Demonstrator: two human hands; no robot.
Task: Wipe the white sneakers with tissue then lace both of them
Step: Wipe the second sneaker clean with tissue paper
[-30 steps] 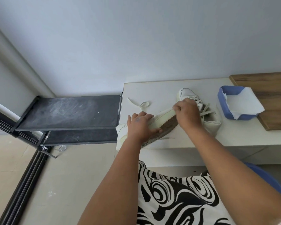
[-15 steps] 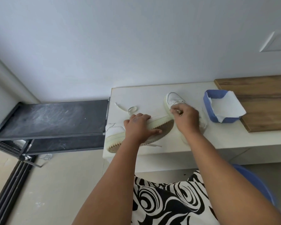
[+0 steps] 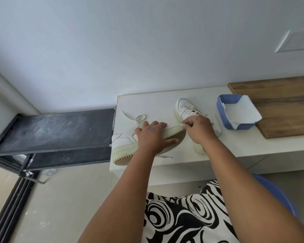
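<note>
While left hand (image 3: 152, 135) clamps tipped sneaker (image 3: 130, 146), right hand (image 3: 198, 128) touches its toe.

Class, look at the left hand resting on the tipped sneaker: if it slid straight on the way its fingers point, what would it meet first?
The left hand points up and right along the tipped sneaker. It would probably meet the right hand first, at the sneaker's toe, though depth is hard to judge.
</note>
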